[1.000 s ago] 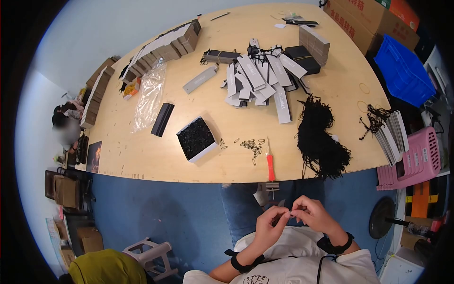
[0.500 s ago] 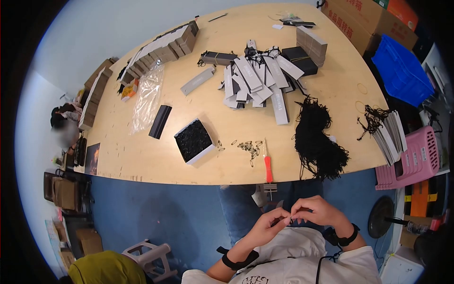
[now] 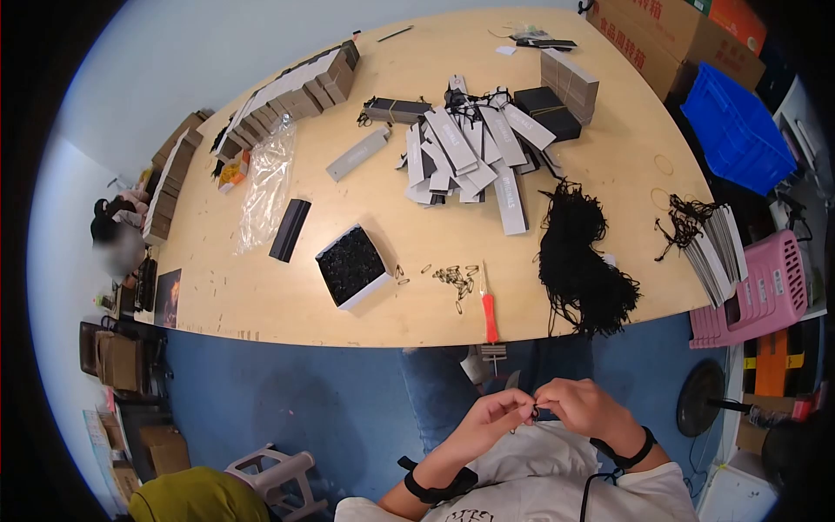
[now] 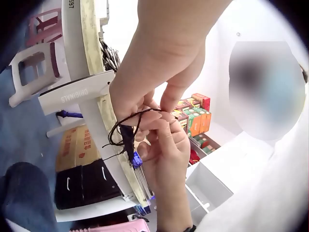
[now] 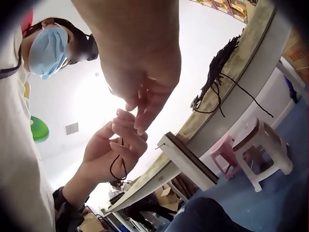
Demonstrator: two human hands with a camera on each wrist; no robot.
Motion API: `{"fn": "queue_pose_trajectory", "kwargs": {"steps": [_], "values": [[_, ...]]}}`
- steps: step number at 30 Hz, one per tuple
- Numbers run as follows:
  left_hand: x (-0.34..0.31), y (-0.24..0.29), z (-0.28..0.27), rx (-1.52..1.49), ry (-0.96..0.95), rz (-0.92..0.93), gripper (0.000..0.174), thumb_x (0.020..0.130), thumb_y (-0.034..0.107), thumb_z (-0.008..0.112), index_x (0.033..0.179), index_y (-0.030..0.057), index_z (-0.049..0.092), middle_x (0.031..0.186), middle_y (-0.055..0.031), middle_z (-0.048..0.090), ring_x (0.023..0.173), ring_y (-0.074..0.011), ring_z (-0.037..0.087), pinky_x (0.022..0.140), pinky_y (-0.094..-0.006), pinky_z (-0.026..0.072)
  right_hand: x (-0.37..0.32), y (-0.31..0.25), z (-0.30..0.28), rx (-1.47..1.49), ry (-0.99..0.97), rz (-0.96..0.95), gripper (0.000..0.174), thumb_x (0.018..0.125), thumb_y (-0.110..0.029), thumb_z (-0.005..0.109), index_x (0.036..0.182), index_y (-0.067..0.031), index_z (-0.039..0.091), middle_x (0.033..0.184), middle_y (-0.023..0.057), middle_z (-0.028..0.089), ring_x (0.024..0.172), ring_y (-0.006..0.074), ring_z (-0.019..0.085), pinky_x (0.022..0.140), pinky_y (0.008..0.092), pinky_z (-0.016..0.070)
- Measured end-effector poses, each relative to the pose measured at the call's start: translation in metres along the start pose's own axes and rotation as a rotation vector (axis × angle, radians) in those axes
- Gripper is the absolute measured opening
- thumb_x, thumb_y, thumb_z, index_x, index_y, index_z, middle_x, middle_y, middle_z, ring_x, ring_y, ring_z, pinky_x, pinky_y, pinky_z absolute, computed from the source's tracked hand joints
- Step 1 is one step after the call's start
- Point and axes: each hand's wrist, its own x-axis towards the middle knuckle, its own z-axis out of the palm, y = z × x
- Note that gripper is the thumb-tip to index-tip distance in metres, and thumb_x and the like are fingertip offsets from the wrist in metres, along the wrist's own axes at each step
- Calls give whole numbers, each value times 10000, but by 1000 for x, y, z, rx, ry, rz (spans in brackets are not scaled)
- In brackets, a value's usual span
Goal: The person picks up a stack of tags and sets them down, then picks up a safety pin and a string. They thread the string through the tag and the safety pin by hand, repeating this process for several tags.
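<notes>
My left hand (image 3: 487,424) and right hand (image 3: 587,407) meet fingertip to fingertip in front of the shirt, below the table's near edge. Between them they pinch a thin black cord (image 4: 114,133), which loops out beside the fingers in the left wrist view. In the right wrist view, a loop of this cord (image 5: 112,170) hangs by the left palm. The pinched part is mostly hidden by fingers. Pale tags (image 5: 187,161) jut out past the table edge near the hands; one printed tag (image 4: 77,93) shows in the left wrist view.
On the table (image 3: 417,322) lie a red-handled tool (image 3: 489,315), small metal clips (image 3: 457,283), a box of small black pieces (image 3: 352,265), a black cord bundle (image 3: 581,261) and a pile of tags (image 3: 474,157). A blue crate (image 3: 739,130) stands right.
Both hands stay together, fingertips shifting slightly; the right hand has turned a little, and a small black bit now shows below the pinch. The head view has drifted slightly.
</notes>
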Motion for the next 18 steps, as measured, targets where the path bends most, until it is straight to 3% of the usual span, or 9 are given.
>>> {"fn": "queue_pose_trajectory", "kwargs": {"steps": [2,4,9,18], "values": [[0,-4,2,-23,9,15,168,972,163,576,1024,13,631,937,-18,628,862,-78,552,767,-226,420,2,-3,-1,-107,19,-61,197,790,27,680,944,15,557,874,133,674,714,268,689,570,324,564],[0,-14,4,205,183,164,144,967,120,578,1011,-9,623,937,-30,616,860,-91,565,790,-238,446,2,-3,-1,-135,33,-83,207,783,28,684,952,22,566,898,138,682,726,266,697,582,320,576],[0,-4,12,461,277,253,109,953,67,571,981,-29,614,902,-51,595,828,-107,576,764,-246,470,6,-9,-4,-179,31,-97,236,766,28,694,978,40,590,945,150,695,752,260,710,627,317,603],[1,6,24,709,357,326,40,898,8,591,931,-12,603,835,-94,562,744,-164,570,662,-269,455,5,-14,1,-228,63,-57,205,775,15,698,951,31,596,755,121,657,632,235,679,515,319,538]]}}
